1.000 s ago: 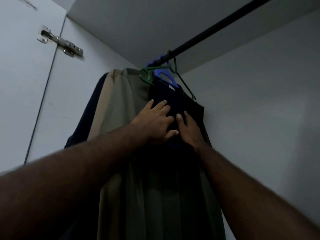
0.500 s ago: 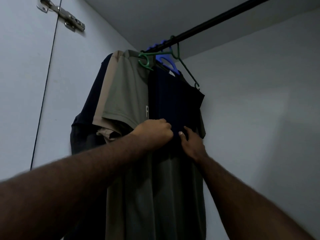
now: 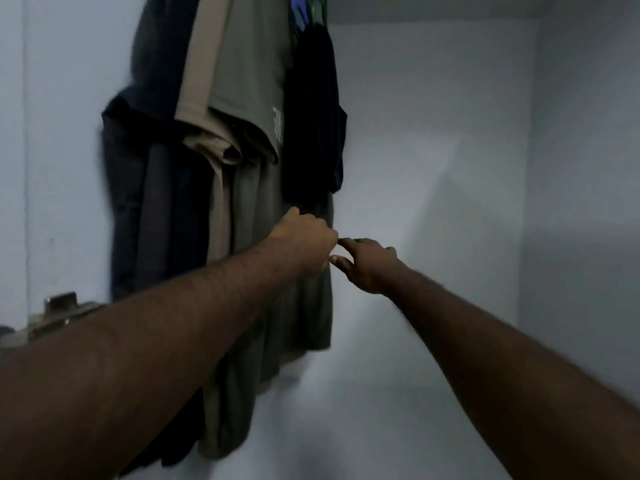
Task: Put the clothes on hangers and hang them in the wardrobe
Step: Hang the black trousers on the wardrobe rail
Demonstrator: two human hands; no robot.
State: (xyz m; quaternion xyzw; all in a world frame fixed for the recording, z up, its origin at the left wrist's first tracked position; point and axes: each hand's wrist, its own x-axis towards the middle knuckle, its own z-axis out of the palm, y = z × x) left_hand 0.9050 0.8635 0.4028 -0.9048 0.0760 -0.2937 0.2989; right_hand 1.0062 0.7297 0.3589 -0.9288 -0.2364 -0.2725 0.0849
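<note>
Clothes point(image 3: 249, 188) are hung up-left of both hands, long axis vertical. Left hand point(image 3: 304, 237) is nearer, fingers curled at the hem of the dark top point(image 3: 311, 133); a grip cannot be confirmed. Right hand point(image 3: 363, 265) is just beside, fingers loosely spread, empty.

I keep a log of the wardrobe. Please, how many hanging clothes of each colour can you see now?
Dark navy or black: 2, far-left garment, short garment at right
Beige: 1, beige shirt
Olive green: 1, olive T-shirt
Total: 4
</note>
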